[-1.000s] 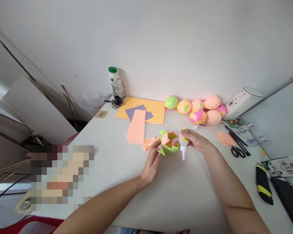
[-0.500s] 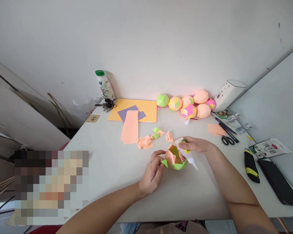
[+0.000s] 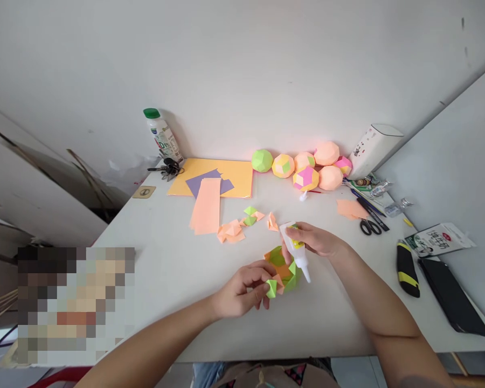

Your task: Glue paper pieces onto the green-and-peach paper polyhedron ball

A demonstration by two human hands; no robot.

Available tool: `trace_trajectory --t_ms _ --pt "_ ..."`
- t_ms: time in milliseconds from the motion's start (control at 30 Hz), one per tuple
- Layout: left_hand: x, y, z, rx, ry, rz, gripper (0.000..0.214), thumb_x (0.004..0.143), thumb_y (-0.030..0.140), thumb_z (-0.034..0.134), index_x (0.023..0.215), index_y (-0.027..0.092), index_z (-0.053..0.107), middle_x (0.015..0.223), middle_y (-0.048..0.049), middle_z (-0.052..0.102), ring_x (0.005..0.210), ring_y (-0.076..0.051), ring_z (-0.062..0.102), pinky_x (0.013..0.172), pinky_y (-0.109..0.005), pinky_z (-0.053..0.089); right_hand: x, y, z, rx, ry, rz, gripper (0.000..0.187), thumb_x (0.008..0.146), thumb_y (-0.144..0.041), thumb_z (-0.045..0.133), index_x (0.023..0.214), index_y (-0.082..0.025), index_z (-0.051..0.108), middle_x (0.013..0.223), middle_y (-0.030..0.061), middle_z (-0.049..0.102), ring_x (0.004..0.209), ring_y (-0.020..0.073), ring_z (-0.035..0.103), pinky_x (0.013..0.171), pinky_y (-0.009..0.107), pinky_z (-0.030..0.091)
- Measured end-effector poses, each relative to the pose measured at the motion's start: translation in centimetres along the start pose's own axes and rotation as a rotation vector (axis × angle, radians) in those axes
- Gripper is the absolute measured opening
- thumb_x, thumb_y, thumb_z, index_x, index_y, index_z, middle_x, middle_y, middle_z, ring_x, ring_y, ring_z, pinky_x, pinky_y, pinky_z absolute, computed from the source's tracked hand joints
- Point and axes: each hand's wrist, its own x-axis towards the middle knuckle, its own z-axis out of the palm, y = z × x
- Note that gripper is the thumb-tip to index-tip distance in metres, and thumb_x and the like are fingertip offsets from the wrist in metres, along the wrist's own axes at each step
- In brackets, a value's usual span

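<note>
Glue bottle (image 3: 296, 251) tilts nozzle-down in right hand (image 3: 317, 240) beside paper model (image 3: 282, 269).

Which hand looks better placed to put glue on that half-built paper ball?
Probably the right hand: it already grips the small white glue bottle, nozzle beside the green-and-orange folded paper ball, which the left hand holds.

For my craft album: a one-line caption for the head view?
Left hand steadies a half-built paper ball while right hand tips a glue bottle over it.
</note>
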Motion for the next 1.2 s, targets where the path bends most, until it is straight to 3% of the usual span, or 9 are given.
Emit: trace_trajectory --t_ms 67,200,267,533,767,1200 --pt "0.2 0.0 -0.2 -0.012 -0.012 0.01 0.025 0.092 0.034 0.051 0.087 0.015 0.065 0.099 -0.0073 0.054 0.057 -0.007 0.063 0.047 -0.021 0.048 0.1 0.2 0.2 0.059 0.105 -0.05 0.052 0.09 -0.061 0.044 0.073 -0.015 0.06 0.07 0.0057 0.069 0.057 0.0142 0.057 0.05 0.024 0.04" --pt "0.5 -0.4 -0.7 -0.085 0.017 0.003 0.025 0.09 0.037 0.055 0.089 0.016 0.067 0.1 -0.0075 0.055 0.055 -0.007 0.063 0.044 -0.019 0.047 0.1 0.3 0.9 0.063 0.337 -0.281 0.046 0.089 -0.063 0.044 0.086 -0.019 0.057 0.078 0.0054 0.068 0.069 0.0179 0.061 0.059 0.028 0.045" --pt "0.6 -0.5 -0.8 -0.123 0.021 0.002 0.025 0.089 0.038 0.056 0.09 0.016 0.068 0.101 -0.0076 0.055 0.056 -0.008 0.064 0.046 -0.02 0.048 0.0 0.3 1.5 0.045 0.382 -0.37 0.044 0.088 -0.063 0.044 0.088 -0.021 0.055 0.081 0.0054 0.068 0.075 0.0199 0.063 0.065 0.031 0.046" --pt "0.5 -0.5 -1.0 -0.091 -0.003 0.004 0.023 0.09 0.037 0.055 0.096 0.019 0.069 0.107 -0.0086 0.055 0.06 -0.009 0.065 0.049 -0.021 0.05 -0.3 -0.1 3.2 -0.096 0.296 -0.478 0.037 0.086 -0.056 0.055 0.089 -0.02 0.053 0.08 0.0059 0.068 0.072 0.0184 0.061 0.065 0.032 0.047" --pt "0.4 -0.5 -1.0 0.009 -0.049 -0.005 0.026 0.093 0.034 0.05 0.101 0.019 0.07 0.11 -0.0117 0.057 0.062 -0.009 0.065 0.053 -0.023 0.052 -0.3 0.6 3.3 -0.1 0.174 -0.505 0.031 0.084 -0.048 0.063 0.091 -0.019 0.056 0.083 0.007 0.067 0.075 0.0197 0.062 0.07 0.036 0.049" --pt "0.3 -1.1 -1.2 -0.019 -0.052 0.012 0.026 0.094 0.032 0.048 0.104 0.021 0.07 0.113 -0.0115 0.056 0.06 -0.008 0.063 0.056 -0.027 0.057 -0.3 0.5 3.4 -0.166 0.048 -0.524 0.033 0.078 -0.049 0.067 0.093 -0.02 0.063 0.075 0.0032 0.062 0.061 0.016 0.058 0.06 0.031 0.049"
